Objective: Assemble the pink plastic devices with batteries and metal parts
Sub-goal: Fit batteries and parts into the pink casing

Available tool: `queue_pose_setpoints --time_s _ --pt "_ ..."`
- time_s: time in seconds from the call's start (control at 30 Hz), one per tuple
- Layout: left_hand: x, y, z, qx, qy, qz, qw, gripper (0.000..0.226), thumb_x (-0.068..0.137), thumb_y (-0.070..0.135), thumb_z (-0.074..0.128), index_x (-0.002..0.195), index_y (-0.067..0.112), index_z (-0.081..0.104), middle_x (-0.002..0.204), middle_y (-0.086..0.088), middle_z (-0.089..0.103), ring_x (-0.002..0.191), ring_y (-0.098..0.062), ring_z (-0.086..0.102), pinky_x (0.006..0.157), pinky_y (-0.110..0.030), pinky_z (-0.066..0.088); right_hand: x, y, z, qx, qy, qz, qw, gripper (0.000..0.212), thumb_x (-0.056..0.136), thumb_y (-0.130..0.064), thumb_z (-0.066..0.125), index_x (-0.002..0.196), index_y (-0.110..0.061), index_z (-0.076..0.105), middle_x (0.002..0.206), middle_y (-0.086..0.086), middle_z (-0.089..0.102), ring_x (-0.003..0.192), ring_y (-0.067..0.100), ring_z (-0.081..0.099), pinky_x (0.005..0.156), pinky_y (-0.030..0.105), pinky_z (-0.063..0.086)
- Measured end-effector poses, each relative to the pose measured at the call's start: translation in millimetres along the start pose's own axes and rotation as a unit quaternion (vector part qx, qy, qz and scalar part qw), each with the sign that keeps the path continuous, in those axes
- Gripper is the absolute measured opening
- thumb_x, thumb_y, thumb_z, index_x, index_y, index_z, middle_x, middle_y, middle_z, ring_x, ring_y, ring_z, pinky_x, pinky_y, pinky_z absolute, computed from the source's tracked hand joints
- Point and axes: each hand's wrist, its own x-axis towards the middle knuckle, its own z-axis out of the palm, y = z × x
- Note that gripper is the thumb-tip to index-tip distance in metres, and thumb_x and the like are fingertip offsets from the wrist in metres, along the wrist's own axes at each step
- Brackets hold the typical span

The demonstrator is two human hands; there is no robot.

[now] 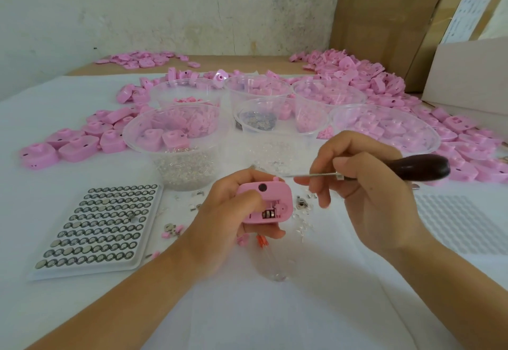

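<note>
My left hand (pixel 228 212) grips a pink plastic device (pixel 270 201) above the white table, its open side facing me. Button batteries (pixel 268 214) sit in its lower compartment, and a dark round hole shows near its top. My right hand (pixel 365 187) holds a dark-handled screwdriver (pixel 406 167); the thin metal shaft points left, with its tip just above the device's upper right corner. A white tray of button batteries (pixel 96 226) lies to the left. Small metal parts (pixel 301 203) lie loose on the table beside the device.
Several clear plastic bowls (pixel 176 141) with pink pieces, metal bits and clear parts stand behind my hands. Heaps of pink housings (pixel 371 75) spread across the far table and right side. Cardboard boxes (pixel 390 14) rise at the right. An empty white tray (pixel 461 220) lies at the right.
</note>
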Motion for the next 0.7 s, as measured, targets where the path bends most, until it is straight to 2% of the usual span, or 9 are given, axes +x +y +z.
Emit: queue_pose_setpoints --time_s 0.07,0.13,0.23,0.33,0.4,0.57,0.7 --pt "-1.3 1.4 2.1 0.018 -0.003 0.002 1.000 0.032 0.060 0.012 0.047 0.072 0.032 0.070 0.068 -0.005 0.070 0.050 -0.022 0.065 0.053 -0.033 0.026 -4.2 3.6 -0.4 0.017 -0.001 0.003 1.000 0.020 0.065 0.000 0.040 0.049 -0.006 0.051 0.048 0.011 0.054 0.041 0.020 0.048 0.041 0.024 0.042" --pt "-1.3 2.1 3.5 0.033 -0.002 0.006 0.999 0.030 0.058 0.014 0.053 0.073 0.033 0.070 0.069 -0.003 0.070 0.050 -0.022 0.065 0.055 -0.035 0.028 -4.6 3.8 2.1 0.021 -0.013 0.001 1.000 0.022 0.064 0.002 0.039 0.047 -0.006 0.052 0.046 0.017 0.049 0.040 0.019 0.049 0.038 0.020 0.040" --pt "-1.1 1.7 4.2 0.050 0.003 0.001 0.999 0.031 0.062 0.013 0.051 0.072 0.035 0.070 0.072 -0.001 0.071 0.050 -0.021 0.066 0.049 -0.026 0.028 -4.8 3.2 2.3 0.012 -0.030 -0.007 0.999 0.022 0.062 0.002 0.041 0.046 -0.006 0.052 0.047 0.021 0.046 0.039 0.019 0.050 0.038 0.020 0.040" --pt "-1.0 3.2 5.3 0.034 -0.002 0.000 0.999 0.032 0.062 0.009 0.049 0.072 0.031 0.072 0.072 -0.001 0.071 0.050 -0.022 0.066 0.041 -0.018 0.041 -6.0 4.3 1.3 -0.004 -0.046 -0.011 0.999 0.011 0.057 -0.011 0.051 0.046 -0.009 0.050 0.047 0.016 0.052 0.037 0.020 0.048 0.040 0.020 0.041" --pt "-0.6 3.2 5.8 0.021 -0.003 0.002 1.000 0.032 0.062 0.007 0.049 0.072 0.026 0.073 0.072 0.000 0.071 0.051 -0.021 0.066 0.043 -0.017 0.045 -6.9 4.7 0.6 -0.030 -0.056 -0.007 0.998 0.014 0.057 -0.017 0.050 0.050 -0.005 0.049 0.049 0.016 0.054 0.037 0.021 0.049 0.041 0.023 0.041" --pt "-0.8 3.1 6.6 0.018 0.000 0.007 1.000 0.031 0.061 0.004 0.049 0.081 0.017 0.069 0.073 0.002 0.072 0.052 -0.020 0.066 0.045 -0.019 0.049 -8.1 3.6 2.2 -0.068 -0.043 0.003 0.997 0.009 0.063 -0.003 0.045 0.057 0.002 0.050 0.052 0.020 0.054 0.038 0.017 0.049 0.043 0.030 0.042" --pt "-1.7 3.9 7.3 0.040 -0.003 0.013 0.999 0.033 0.062 0.005 0.050 0.074 0.025 0.073 0.073 0.002 0.071 0.053 -0.022 0.067 0.048 -0.021 0.050 -8.3 4.0 4.4 -0.065 -0.044 0.019 0.997 0.011 0.065 -0.001 0.042 0.058 0.004 0.048 0.052 0.020 0.052 0.039 0.018 0.049 0.043 0.031 0.042"
